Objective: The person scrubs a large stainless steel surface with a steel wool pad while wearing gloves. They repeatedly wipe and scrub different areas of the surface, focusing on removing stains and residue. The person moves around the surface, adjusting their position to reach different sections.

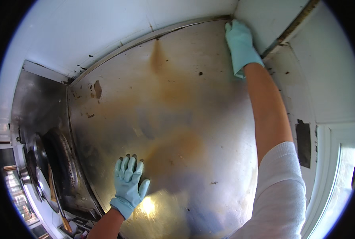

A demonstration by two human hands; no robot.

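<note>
A large stained metal surface (209, 115) spreads out in front of me, with brown rust-coloured patches and dark specks. My left hand (129, 181), in a light turquoise rubber glove with darkened fingertips, lies flat on its near left part, fingers apart and holding nothing. Stretched out to the far right corner, my right hand (240, 46) wears a matching glove. It touches the corner where the metal meets the white walls, its fingers bent and pressed together. Whatever it may hold is hidden behind the glove.
A white wall (106, 28) runs along the far edge, and another wall (328, 71) stands on the right. Dark round pans (60, 159) and a wooden-handled utensil (66, 224) are at the left. A bright window (334, 191) is at the lower right.
</note>
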